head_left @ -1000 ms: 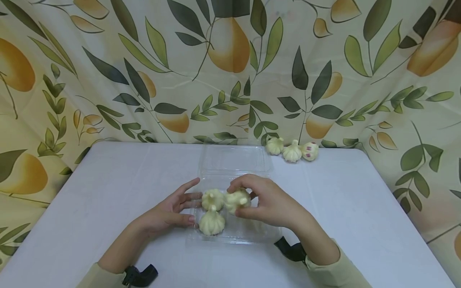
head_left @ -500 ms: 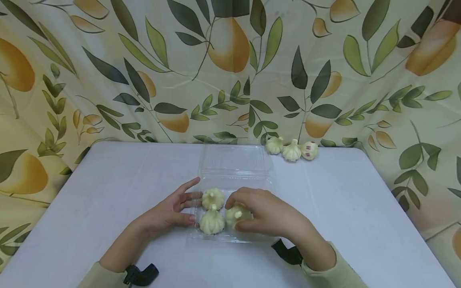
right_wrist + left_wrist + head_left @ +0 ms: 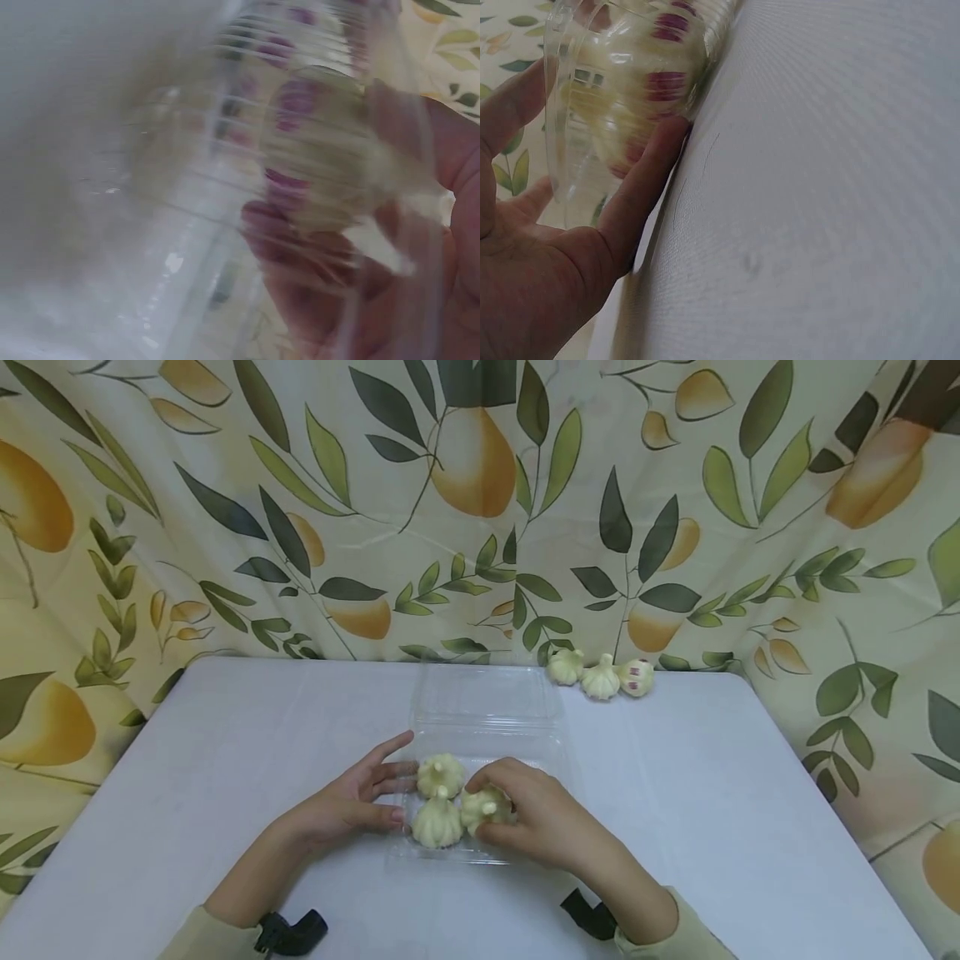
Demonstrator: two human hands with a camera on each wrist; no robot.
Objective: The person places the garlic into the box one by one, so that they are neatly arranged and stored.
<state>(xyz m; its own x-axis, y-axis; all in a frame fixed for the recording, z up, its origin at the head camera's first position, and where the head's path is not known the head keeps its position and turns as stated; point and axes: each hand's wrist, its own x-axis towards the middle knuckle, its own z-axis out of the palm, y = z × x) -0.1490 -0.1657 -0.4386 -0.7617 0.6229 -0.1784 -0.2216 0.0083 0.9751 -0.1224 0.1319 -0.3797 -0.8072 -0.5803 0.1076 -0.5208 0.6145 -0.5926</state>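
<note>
**Loading step, apparently mid-fill**

Left hand [image 3: 352, 802]: fingers spread, nearly straight, touching left wall of clear plastic hinged container [image 3: 457, 857]. Inside container's left side: two pale ribbed garlic bulbs [image 3: 437, 823], one behind the other. Just right, within container: purple-patched pale garlic bulb [image 3: 480, 800], gripped by right hand [image 3: 536, 817], fingers curled, thumb opposite. Can't tell if it touches container's floor. Next move likely calls for seating it, releasing. Three whitish garlic bulbs [image 3: 600, 678] outside, beyond container's right rear.

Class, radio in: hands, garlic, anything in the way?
Right hand grips a bulb in the box. Left hand touches box's side. Two other bulbs alongside; lid open, nothing seen blocking.
</note>
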